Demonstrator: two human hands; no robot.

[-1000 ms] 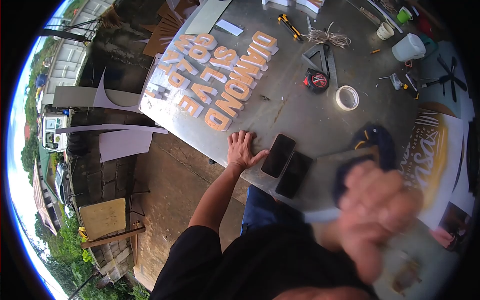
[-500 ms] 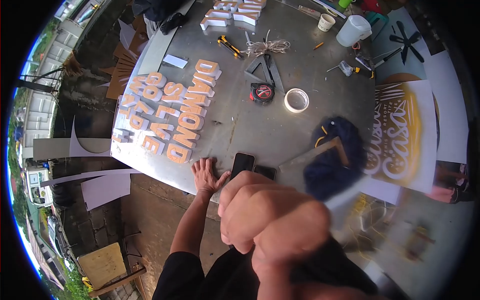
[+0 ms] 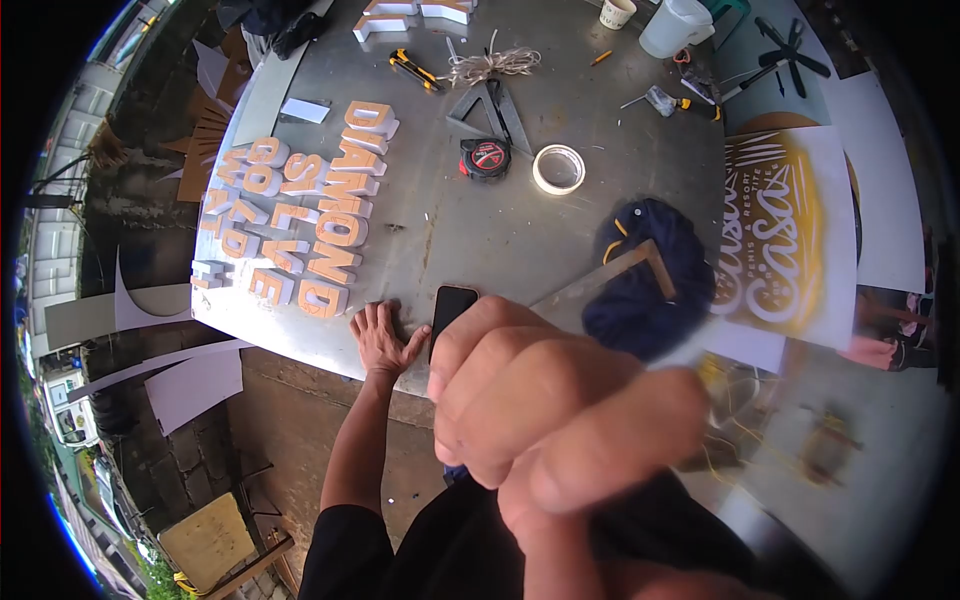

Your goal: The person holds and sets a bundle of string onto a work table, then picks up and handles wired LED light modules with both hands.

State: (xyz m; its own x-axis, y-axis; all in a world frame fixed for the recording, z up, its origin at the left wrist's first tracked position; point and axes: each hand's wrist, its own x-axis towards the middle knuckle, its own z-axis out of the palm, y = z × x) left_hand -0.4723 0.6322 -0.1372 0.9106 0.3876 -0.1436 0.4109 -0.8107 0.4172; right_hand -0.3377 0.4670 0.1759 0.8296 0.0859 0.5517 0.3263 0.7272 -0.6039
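My left hand (image 3: 380, 338) rests with spread fingers on the metal table (image 3: 400, 262), near its front edge. Just right of its thumb lies a phone (image 3: 453, 303), partly covered by my right hand (image 3: 545, 400). That right hand is raised close to the camera with its fingers curled in; whatever it may hold is hidden. Cut-out letters with orange faces and white sides, among them the word DIAMOND (image 3: 343, 215), lie on the table beyond my left hand. A dark blue cloth (image 3: 640, 315) with a metal square (image 3: 655, 268) across it lies beyond my right hand.
Farther back are a tape measure (image 3: 485, 158), a tape roll (image 3: 558, 169), a triangle ruler (image 3: 483, 113), a yellow cutter (image 3: 414, 71), coiled cord (image 3: 495, 66) and a white pitcher (image 3: 672, 28). A printed sign (image 3: 810, 230) lies at the right. Part of a person (image 3: 285, 22) shows at the back left.
The camera view has swung to the right. My right hand has come up and left in front of the camera, now covering one phone and part of the other. My left hand stays on the table.
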